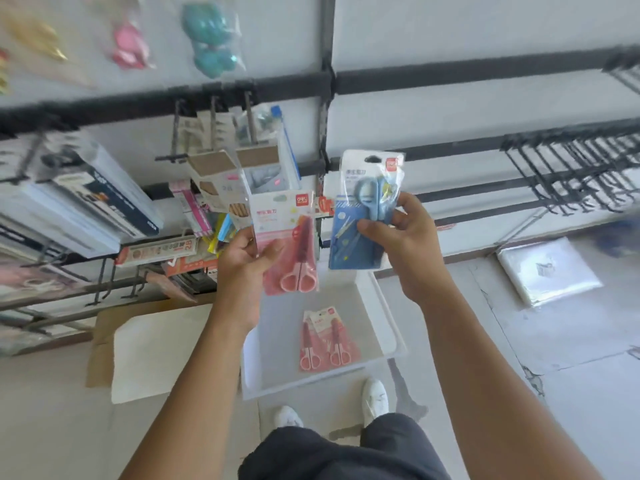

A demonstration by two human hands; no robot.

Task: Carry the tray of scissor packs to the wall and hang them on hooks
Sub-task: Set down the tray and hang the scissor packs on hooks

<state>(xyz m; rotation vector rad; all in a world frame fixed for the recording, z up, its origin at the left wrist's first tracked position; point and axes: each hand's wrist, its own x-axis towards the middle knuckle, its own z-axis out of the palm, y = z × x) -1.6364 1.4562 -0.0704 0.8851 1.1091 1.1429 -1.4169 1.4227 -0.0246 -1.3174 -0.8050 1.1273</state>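
Note:
My left hand (244,261) grips a pink scissor pack (289,247) by its left edge, held upright in front of the wall. My right hand (405,237) holds a blue scissor pack (363,209) a little higher, its hang hole at the top near the black wall rail (450,148). Below, on the floor, lies the white tray (388,327) with two pink scissor packs (325,339) side by side in it. Empty black hooks (571,171) stick out of the wall at the right.
Hooks at the left carry boxed goods and stationery packs (242,164). Books and boxes (83,199) fill the left racks. A white board on cardboard (156,355) lies left of the tray, a plastic-wrapped bundle (547,268) at the right. My white shoes (374,396) stand behind the tray.

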